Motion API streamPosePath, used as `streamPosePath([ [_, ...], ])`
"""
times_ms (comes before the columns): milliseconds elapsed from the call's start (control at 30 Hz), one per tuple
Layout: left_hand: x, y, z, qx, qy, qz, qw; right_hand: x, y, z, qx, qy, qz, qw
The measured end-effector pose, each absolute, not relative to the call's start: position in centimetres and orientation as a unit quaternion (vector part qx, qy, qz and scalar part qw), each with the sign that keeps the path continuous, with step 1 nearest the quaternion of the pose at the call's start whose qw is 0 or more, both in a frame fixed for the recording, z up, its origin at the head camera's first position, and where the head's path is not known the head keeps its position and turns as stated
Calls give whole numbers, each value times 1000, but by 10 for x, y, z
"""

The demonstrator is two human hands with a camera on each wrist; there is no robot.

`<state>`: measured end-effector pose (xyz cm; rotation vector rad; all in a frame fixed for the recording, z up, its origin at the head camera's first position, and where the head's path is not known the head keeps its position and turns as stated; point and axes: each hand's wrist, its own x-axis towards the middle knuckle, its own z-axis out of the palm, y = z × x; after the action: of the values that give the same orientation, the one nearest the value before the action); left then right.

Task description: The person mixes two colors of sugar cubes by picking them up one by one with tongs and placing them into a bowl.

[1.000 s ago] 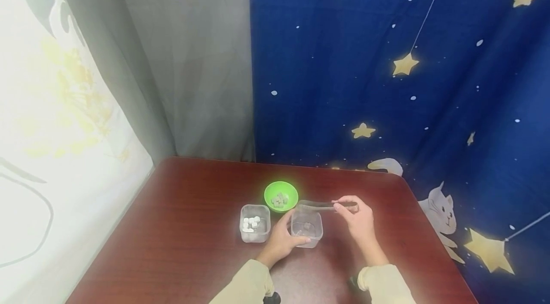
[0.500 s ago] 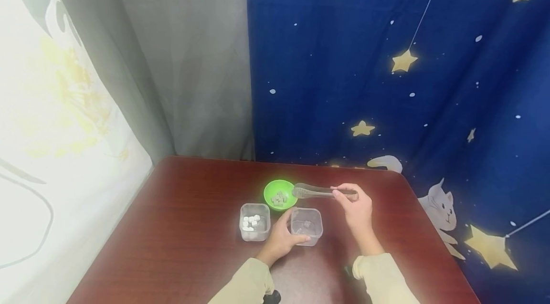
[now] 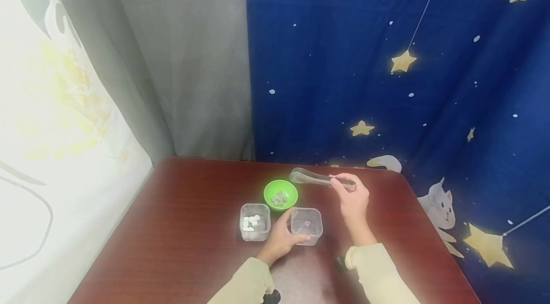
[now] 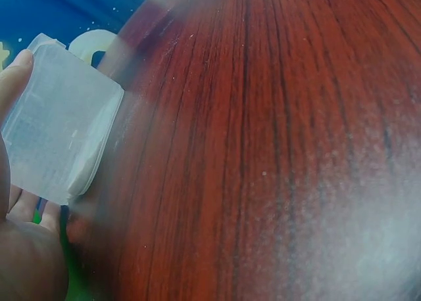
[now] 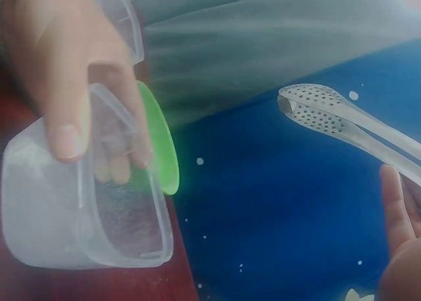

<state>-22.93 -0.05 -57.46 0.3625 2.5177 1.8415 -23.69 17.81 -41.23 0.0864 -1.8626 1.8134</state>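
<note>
My left hand [image 3: 281,239] grips a clear plastic container [image 3: 315,232], thumb on the near side and fingers around its left side. One small greyish cube [image 3: 307,223] lies inside it. My right hand [image 3: 355,201] holds metal tongs [image 3: 315,178] by the handle, above the table and past the far right of a green bowl [image 3: 290,188]. Their perforated tips [image 5: 316,94] have a small dark piece [image 5: 285,104] between them in the right wrist view. Several greyish cubes [image 3: 279,199] sit in the bowl. The left wrist view shows the gripped container [image 4: 62,117] from its side.
A second clear container [image 3: 265,235] with several white cubes [image 3: 251,221] stands left of my left hand. All stand on a dark red wooden table [image 3: 193,227]. Behind it hang a grey curtain [image 3: 206,65] and a blue curtain [image 3: 309,79] with stars.
My right hand has lifted the tongs up and away from the gripped container, to beyond the bowl's far right. My left hand and the containers have stayed in place.
</note>
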Motion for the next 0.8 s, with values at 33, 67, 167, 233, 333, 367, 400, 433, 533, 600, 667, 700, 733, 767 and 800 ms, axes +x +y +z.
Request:
streamPosePath([
  [33, -229, -1, -575, 114, 803, 585, 1, -238, 178, -411, 34, -689, 672, 270],
  [67, -229, -1, -574, 113, 804, 583, 1, -239, 177, -410, 33, -690, 669, 275],
  [167, -228, -1, -574, 109, 809, 578, 6, -240, 176, -409, 34, -684, 672, 282],
  [233, -228, -1, -574, 109, 810, 576, 4, -241, 175, -408, 34, -679, 676, 285],
  [333, -227, -1, -574, 110, 810, 577, 2, -241, 174, -408, 36, -674, 680, 286],
  [367, -227, -1, -574, 111, 808, 578, 1, -241, 174, -408, 37, -674, 680, 286],
  [400, -227, -1, -573, 112, 807, 580, -1, -241, 173, -408, 37, -675, 679, 286],
  [433, -227, -1, -573, 113, 805, 582, -1, -241, 173, -408, 35, -678, 677, 284],
  [533, -227, -1, -573, 115, 800, 589, 4, -241, 173, -409, 26, -689, 670, 274],
  [600, -227, -1, -573, 114, 800, 589, 4, -241, 174, -410, 22, -697, 664, 269],
  [667, -226, -1, -573, 112, 801, 589, 7, -241, 174, -412, 22, -699, 663, 266],
  [700, -226, -1, -573, 112, 800, 590, 5, -242, 174, -413, 24, -698, 665, 266],
  [733, -227, -1, -573, 112, 800, 589, 3, -242, 174, -413, 26, -697, 665, 266],
  [767, -227, -1, -572, 111, 800, 589, 1, -242, 175, -414, 26, -697, 665, 265],
  [800, -227, 0, -572, 112, 800, 590, 0, -242, 175, -414, 26, -695, 668, 264],
])
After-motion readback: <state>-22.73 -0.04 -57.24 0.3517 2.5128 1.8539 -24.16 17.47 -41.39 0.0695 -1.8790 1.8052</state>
